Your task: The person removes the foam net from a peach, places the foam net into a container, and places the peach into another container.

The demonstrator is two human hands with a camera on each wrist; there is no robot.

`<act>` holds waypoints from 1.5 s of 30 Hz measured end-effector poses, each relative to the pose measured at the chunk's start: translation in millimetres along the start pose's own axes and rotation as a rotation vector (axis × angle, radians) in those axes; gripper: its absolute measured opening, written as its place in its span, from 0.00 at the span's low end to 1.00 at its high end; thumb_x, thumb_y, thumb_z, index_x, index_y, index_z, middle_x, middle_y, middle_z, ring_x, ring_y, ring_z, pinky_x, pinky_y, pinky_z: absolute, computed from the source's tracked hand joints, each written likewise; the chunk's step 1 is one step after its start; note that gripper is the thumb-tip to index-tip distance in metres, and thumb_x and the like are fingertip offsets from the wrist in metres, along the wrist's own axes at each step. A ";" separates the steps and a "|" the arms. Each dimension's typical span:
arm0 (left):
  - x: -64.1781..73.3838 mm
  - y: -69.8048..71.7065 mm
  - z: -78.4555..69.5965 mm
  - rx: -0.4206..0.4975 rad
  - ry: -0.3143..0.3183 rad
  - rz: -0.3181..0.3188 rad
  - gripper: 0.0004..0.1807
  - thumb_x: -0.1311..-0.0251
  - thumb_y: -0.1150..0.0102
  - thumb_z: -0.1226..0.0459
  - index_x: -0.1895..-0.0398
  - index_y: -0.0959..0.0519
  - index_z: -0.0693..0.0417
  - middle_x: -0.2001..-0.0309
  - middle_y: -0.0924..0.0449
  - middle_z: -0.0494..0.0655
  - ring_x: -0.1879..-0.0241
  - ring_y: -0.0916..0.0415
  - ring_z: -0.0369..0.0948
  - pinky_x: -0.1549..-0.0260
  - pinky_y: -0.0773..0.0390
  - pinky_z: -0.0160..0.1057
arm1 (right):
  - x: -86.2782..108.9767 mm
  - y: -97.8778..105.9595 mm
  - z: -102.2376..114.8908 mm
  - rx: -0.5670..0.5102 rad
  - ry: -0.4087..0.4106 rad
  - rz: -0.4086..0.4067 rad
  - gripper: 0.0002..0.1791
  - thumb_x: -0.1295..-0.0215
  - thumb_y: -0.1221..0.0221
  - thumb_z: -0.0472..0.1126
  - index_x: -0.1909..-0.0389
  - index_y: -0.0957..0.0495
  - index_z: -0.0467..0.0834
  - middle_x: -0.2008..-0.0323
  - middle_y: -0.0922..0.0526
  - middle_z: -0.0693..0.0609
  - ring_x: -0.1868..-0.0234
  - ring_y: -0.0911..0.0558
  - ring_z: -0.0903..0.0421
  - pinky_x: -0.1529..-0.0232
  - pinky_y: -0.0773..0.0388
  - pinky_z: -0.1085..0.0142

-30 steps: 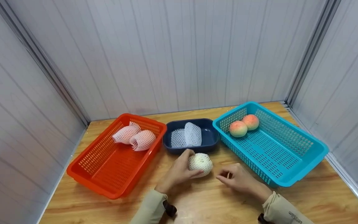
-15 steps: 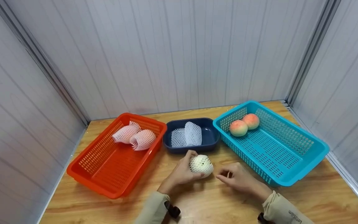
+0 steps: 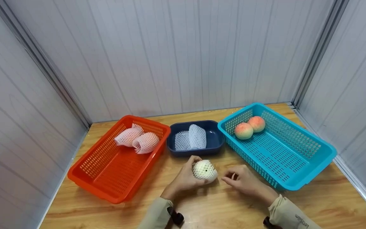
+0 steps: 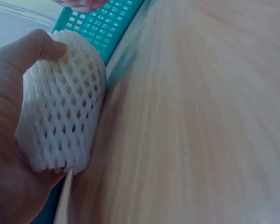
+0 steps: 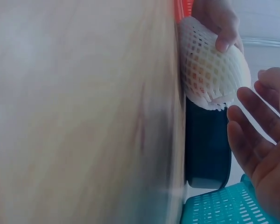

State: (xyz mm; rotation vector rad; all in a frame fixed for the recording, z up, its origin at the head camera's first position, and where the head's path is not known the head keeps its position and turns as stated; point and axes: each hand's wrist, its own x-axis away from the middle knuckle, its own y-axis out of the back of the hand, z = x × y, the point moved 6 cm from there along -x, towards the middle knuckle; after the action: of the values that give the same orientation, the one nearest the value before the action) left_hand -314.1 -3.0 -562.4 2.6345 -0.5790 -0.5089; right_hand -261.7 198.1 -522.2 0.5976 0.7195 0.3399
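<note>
My left hand (image 3: 186, 176) holds a peach in a white foam net (image 3: 204, 170) just above or on the table, in front of the dark blue dish. Its thumb presses the net's side in the left wrist view, and the net's near end (image 4: 60, 163) hangs past the fruit. The peach's pale end with a dark spot faces up in the head view. A short way to the right, my right hand (image 3: 245, 181) has its fingers loosely bent with nothing between them. In the right wrist view its fingertips (image 5: 245, 95) are close to the net but apart from it.
The red basket (image 3: 116, 171) at left holds two netted peaches (image 3: 146, 143). The dark blue dish (image 3: 214, 140) at centre back holds foam nets (image 3: 197, 137). Two bare peaches (image 3: 244, 131) lie in the turquoise basket (image 3: 281, 159) at right. Panel walls enclose the table.
My left hand has come slightly nearer the front edge with the netted peach, and the peach has turned a little, so its dark spot now shows. The right hand has barely moved.
</note>
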 end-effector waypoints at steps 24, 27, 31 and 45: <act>22.2 15.6 -59.1 0.103 -0.127 0.054 0.39 0.63 0.23 0.67 0.44 0.33 0.47 0.48 0.26 0.43 0.50 0.27 0.43 0.47 0.27 0.42 | -32.5 14.2 62.1 -0.346 -0.009 -0.019 0.15 0.48 0.35 0.21 0.58 0.19 0.32 0.59 0.18 0.39 0.59 0.18 0.44 0.64 0.18 0.51; 23.1 15.7 -58.3 0.111 -0.111 0.060 0.40 0.63 0.23 0.67 0.44 0.33 0.47 0.47 0.26 0.42 0.49 0.27 0.43 0.46 0.28 0.42 | -32.9 12.2 63.6 -0.342 -0.009 -0.001 0.18 0.50 0.32 0.23 0.56 0.20 0.33 0.58 0.18 0.41 0.58 0.18 0.45 0.65 0.19 0.49; 22.8 15.6 -58.6 0.097 -0.097 0.064 0.40 0.64 0.23 0.66 0.44 0.33 0.46 0.48 0.27 0.40 0.48 0.28 0.41 0.45 0.29 0.42 | -33.6 7.9 63.2 -0.327 -0.015 0.008 0.24 0.54 0.29 0.25 0.53 0.22 0.33 0.56 0.20 0.41 0.57 0.20 0.45 0.64 0.19 0.49; 23.0 16.9 -60.9 0.131 -0.093 0.070 0.40 0.63 0.23 0.63 0.44 0.34 0.40 0.46 0.28 0.39 0.46 0.29 0.43 0.43 0.31 0.44 | -35.4 -10.8 62.7 -0.270 -0.037 -0.016 0.41 0.61 0.22 0.31 0.43 0.31 0.31 0.52 0.23 0.43 0.54 0.21 0.52 0.59 0.19 0.57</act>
State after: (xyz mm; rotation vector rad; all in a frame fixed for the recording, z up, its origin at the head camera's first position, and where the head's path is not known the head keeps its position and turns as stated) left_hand -274.2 -9.7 -508.6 2.7131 -0.7548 -0.5934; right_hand -241.9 148.1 -473.3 0.3414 0.6302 0.4022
